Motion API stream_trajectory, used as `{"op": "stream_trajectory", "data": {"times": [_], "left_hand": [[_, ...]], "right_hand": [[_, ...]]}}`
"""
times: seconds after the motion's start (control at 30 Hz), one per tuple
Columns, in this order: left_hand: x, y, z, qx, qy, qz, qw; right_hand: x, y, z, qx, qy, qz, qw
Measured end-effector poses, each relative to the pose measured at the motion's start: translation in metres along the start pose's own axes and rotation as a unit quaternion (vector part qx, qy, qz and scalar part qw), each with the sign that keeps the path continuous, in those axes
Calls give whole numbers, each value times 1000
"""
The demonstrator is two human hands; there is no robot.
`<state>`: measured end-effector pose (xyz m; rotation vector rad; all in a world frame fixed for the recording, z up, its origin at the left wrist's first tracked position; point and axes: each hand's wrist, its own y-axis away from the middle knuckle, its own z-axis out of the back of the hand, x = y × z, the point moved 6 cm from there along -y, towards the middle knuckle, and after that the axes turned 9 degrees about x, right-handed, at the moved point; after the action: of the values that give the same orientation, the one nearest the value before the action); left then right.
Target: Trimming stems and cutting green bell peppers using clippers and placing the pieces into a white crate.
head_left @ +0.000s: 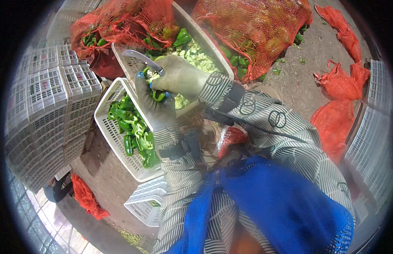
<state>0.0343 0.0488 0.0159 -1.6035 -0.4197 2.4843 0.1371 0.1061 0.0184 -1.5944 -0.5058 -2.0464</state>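
Observation:
My gloved right hand [177,75] is closed on a knife [139,57] with a curved blade, which points up and to the left. Just below it, my gloved left hand [156,110] grips a green pepper [158,96], partly hidden by the fingers; pale seeds or core show between the two hands. Blue bands sit on some fingers. Both hands are over a pale crate [221,63] holding pale green pepper scraps [200,59]. To the left, a white crate [104,113] contains cut green peppers [135,131].
Red mesh sacks of peppers [260,25] lie at the far side, one partly over the scrap crate. White crates [48,93] are stacked at left, others [374,135] at right. Emptied-looking red sacks [334,127] lie on the floor. A smaller white crate [143,207] stands near my left arm.

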Motion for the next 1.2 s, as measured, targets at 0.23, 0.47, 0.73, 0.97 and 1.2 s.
{"op": "stream_trajectory", "data": {"times": [0.23,0.47,0.73,0.97,1.2], "left_hand": [[-11,12,48,-248,243,102,932],[-54,12,41,-108,-153,-10,982],[-74,64,104,-127,-41,49,990],[62,158,261,-48,-232,358,903],[68,-51,113,129,-168,180,960]], "right_hand": [[38,-5,2,-137,164,71,974],[74,4,-19,3,269,116,956],[48,-11,-39,54,-133,39,989],[-6,1,-12,62,224,-44,972],[-15,12,74,-162,276,-9,947]]}}
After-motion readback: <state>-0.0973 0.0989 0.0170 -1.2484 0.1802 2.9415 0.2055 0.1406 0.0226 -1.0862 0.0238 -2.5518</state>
